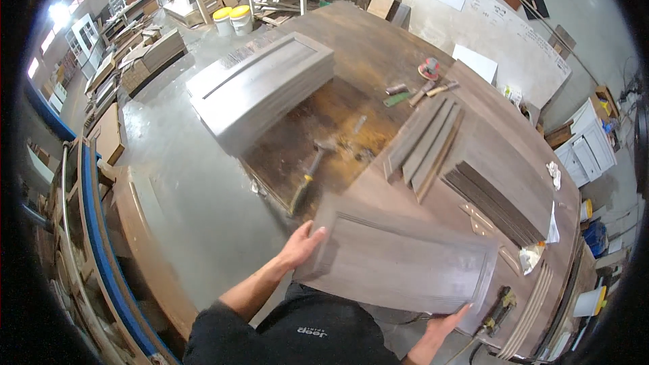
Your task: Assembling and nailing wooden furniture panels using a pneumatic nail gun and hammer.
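Observation:
A grey-brown cabinet door [405,260] with a raised moulded frame is held flat in front of my body, over the near edge of the workbench. My left hand [302,247] grips its left end, thumb on top and fingers hidden underneath. At the near right corner my right hand [445,328] closes on the edge, its fingers partly hidden below the panel. Just beyond the door lies a hammer [307,179] with a black and yellow handle. To the right, near my right hand, rests a dark power tool [499,311] with a cord.
A stack of grey cabinet doors [270,84] stands at the bench's far left. Narrow grey strips [426,145] and a pile of flat panels [503,192] lie to the right. Farther back sits a red round sander [428,69]. White buckets [233,21] stand on the floor.

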A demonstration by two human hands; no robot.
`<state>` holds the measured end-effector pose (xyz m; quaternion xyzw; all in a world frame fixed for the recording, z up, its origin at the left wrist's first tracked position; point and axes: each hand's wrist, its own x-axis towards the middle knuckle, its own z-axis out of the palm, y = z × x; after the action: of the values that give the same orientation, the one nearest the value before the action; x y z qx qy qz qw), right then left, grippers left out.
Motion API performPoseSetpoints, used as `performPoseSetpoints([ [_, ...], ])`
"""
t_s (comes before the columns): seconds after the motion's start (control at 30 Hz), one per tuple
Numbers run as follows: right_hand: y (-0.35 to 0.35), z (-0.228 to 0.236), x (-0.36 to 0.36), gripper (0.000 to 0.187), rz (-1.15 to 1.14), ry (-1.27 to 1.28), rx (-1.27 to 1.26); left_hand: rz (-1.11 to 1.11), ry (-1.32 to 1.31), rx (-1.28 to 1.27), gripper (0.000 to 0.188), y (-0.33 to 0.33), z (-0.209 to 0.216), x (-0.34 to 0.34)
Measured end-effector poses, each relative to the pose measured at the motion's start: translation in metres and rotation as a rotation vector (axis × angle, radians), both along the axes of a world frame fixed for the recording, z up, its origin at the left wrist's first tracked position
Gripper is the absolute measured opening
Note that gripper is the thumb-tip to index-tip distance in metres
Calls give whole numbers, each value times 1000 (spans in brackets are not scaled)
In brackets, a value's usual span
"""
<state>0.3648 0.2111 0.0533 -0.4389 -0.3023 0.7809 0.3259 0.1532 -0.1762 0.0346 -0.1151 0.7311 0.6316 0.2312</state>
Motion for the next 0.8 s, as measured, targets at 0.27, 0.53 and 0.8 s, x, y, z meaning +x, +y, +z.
performPoseSetpoints([
  [0.27,-142,37,-322,61,753,278,106,404,156,547,63,-179,113,-51],
  [0.53,-356,101,-404,55,1597,315,70,776,601,607,62,-218,123,-177],
  [0.8,-240,13,-326,52,1342,51,161,734,599,604,53,-276,103,-270],
])
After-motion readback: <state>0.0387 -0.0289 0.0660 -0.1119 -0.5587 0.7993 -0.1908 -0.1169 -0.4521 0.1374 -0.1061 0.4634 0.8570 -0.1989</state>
